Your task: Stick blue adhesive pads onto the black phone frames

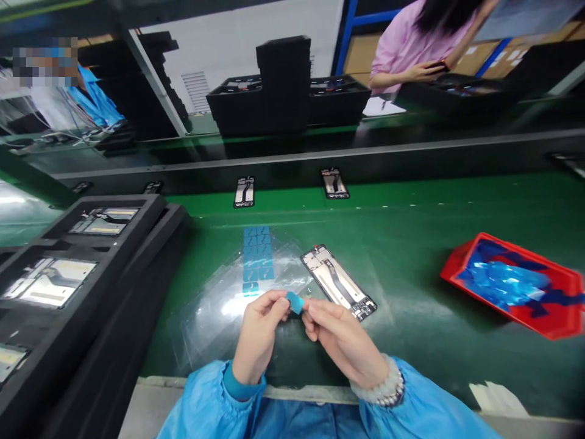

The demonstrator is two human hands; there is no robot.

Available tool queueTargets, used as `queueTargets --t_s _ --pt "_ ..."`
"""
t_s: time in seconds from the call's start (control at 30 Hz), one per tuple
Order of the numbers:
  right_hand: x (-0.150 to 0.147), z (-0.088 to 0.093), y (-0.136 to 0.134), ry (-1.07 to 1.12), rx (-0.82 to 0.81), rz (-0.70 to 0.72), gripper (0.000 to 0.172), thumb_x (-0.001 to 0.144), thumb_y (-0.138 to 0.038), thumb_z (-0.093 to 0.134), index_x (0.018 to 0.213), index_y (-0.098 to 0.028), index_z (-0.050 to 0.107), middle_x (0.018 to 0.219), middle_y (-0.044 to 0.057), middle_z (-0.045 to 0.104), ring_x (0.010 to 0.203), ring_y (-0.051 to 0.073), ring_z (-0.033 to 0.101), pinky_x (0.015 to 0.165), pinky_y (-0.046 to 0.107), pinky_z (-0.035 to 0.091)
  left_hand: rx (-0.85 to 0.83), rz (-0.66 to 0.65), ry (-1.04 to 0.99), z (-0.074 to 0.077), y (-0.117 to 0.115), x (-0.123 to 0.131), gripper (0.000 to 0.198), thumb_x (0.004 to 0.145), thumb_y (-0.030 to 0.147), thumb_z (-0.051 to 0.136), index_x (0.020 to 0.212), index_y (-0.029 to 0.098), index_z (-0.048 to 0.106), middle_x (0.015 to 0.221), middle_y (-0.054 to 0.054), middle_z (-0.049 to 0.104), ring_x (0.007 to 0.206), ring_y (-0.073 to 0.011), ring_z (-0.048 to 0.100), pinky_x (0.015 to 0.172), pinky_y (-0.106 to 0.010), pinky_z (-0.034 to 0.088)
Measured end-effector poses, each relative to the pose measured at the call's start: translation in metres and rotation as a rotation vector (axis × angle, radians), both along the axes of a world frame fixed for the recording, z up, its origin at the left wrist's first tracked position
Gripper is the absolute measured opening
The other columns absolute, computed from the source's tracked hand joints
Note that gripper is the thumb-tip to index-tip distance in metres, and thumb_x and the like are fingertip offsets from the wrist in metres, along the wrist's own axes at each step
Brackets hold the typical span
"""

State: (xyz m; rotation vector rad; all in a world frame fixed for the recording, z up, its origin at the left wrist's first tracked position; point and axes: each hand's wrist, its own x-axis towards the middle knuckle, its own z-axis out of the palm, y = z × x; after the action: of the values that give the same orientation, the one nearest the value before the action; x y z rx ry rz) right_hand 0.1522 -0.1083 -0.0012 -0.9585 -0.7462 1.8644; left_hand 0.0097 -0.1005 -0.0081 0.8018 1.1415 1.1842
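Observation:
Between my two hands a small blue sticker is held up over the green work surface. My left hand pinches its left side, and my right hand pinches its right side. Just behind my right hand lies a phone frame, tilted on the surface, with a dark flex strip along its pale inner face. Clear plastic sheets are spread behind and left of my left hand. Rows of blue stickers sit on them.
Black foam trays with phone frames stand at the left. A red bin holding blue film is at the right. Two more phone frames lie along the back ledge. Beyond it, a person in pink holds something dark.

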Motion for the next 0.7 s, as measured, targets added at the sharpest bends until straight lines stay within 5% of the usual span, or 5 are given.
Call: queueTargets --t_s 0.23,0.33,0.4,0.53,0.7 --pt "0.006 -0.007 -0.015 -0.213 0.230 -0.110 0.028 0.077 -0.042 0.062 0.063 -0.018 0.065 0.062 -0.001 0.046 0.060 0.012 0.043 0.056 0.027 0.037 0.089 -0.059 0.236 -0.002 -0.002 0.007 0.025 0.074 0.038 0.065 0.062 0.017 0.063 0.059 0.002 0.059 0.060 -0.0112 0.053 0.061 -0.023 0.043" --pt "0.022 -0.016 -0.007 -0.496 0.413 -0.234 0.028 0.082 -0.041 0.055 0.068 -0.019 0.066 0.069 0.003 0.056 0.069 0.017 0.052 0.067 0.032 0.043 0.224 -0.096 0.427 -0.002 -0.001 0.001 0.027 0.080 0.041 0.058 0.089 0.018 0.069 0.078 -0.002 0.065 0.069 -0.0130 0.055 0.067 -0.025 0.045" --pt "0.036 -0.024 0.004 -0.831 0.551 -0.350 0.030 0.079 -0.045 0.056 0.089 -0.019 0.067 0.086 0.008 0.062 0.086 0.024 0.055 0.078 0.040 0.044 0.226 -0.086 0.503 -0.004 0.000 -0.002 0.038 0.085 0.041 0.051 0.113 0.018 0.061 0.093 -0.005 0.065 0.071 -0.0125 0.055 0.068 -0.026 0.046" --pt "0.055 -0.039 0.019 -1.467 0.674 -0.305 0.088 0.067 -0.048 0.066 0.137 -0.008 0.032 0.115 0.020 0.054 0.109 0.038 0.045 0.087 0.054 0.039 0.022 -0.125 0.438 -0.015 0.006 0.002 0.051 0.082 0.039 0.056 0.126 0.015 0.049 0.110 -0.011 0.063 0.081 -0.0154 0.061 0.076 -0.030 0.050" --pt "0.038 -0.042 -0.009 -1.470 0.710 -0.258 0.096 0.072 -0.037 0.061 0.145 -0.013 0.004 0.114 0.017 0.052 0.102 0.033 0.050 0.082 0.050 0.045 -0.077 -0.137 0.210 -0.020 0.009 0.016 0.066 0.080 0.037 0.058 0.138 0.018 0.032 0.137 -0.015 0.045 0.104 -0.0219 0.060 0.090 -0.036 0.049"
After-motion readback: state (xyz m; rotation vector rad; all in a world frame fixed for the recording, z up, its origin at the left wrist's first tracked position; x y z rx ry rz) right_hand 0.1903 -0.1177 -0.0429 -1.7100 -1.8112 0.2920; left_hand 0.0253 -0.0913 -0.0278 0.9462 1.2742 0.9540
